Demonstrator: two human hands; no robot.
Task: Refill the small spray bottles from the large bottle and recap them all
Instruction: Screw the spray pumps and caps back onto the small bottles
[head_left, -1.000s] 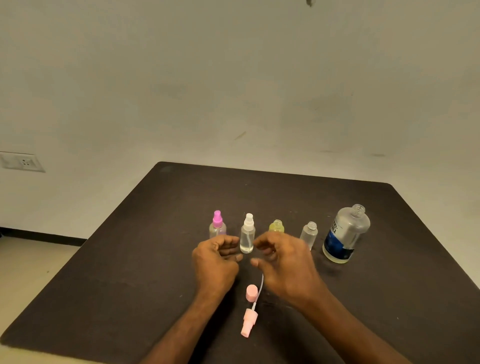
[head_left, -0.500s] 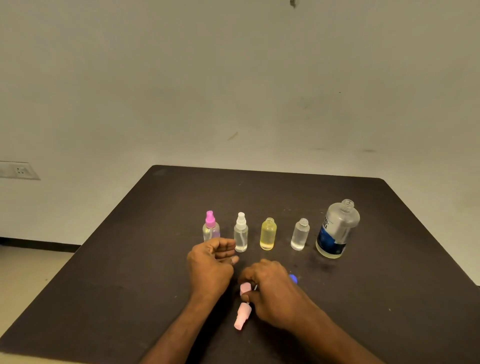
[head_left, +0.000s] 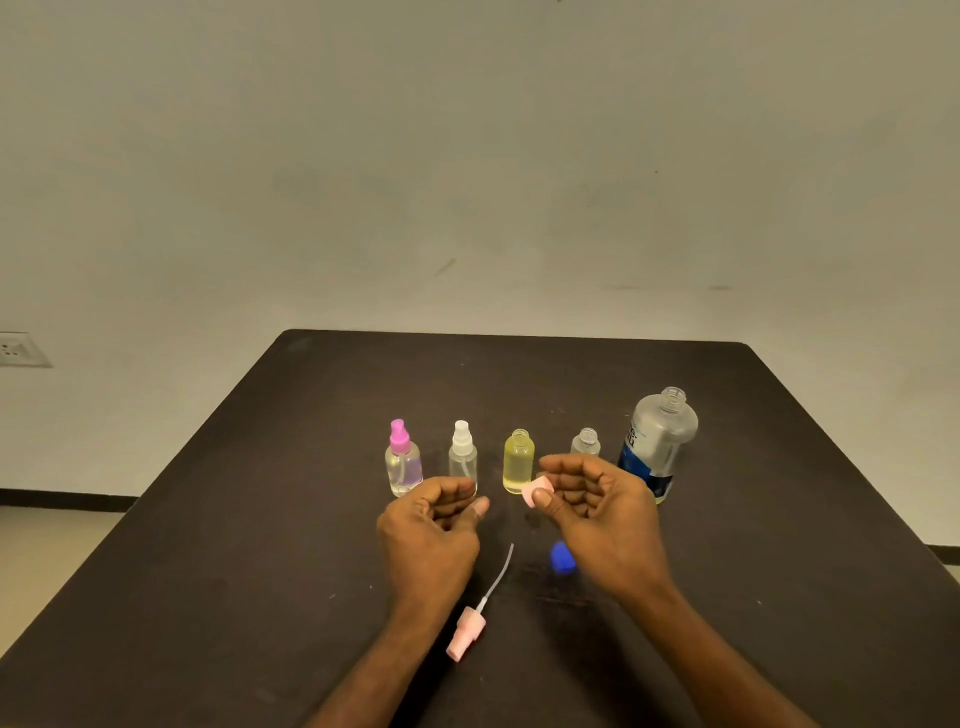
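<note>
Your right hand (head_left: 597, 499) has risen from the table (head_left: 260, 519) and now pinches the pink cap (head_left: 536, 490) just before the uncapped yellow bottle (head_left: 518, 461); your left hand (head_left: 434, 525) stays loosely curled, holding nothing; the pink sprayer (head_left: 467, 631) lies uncovered beside the blue cap (head_left: 562, 557); the large bottle (head_left: 657, 441) stands open at right.

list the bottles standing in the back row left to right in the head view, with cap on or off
pink-capped bottle, cap on → white-capped bottle, cap on → yellow bottle, open → small clear bottle, open, partly behind the right hand → large bottle, open
</note>
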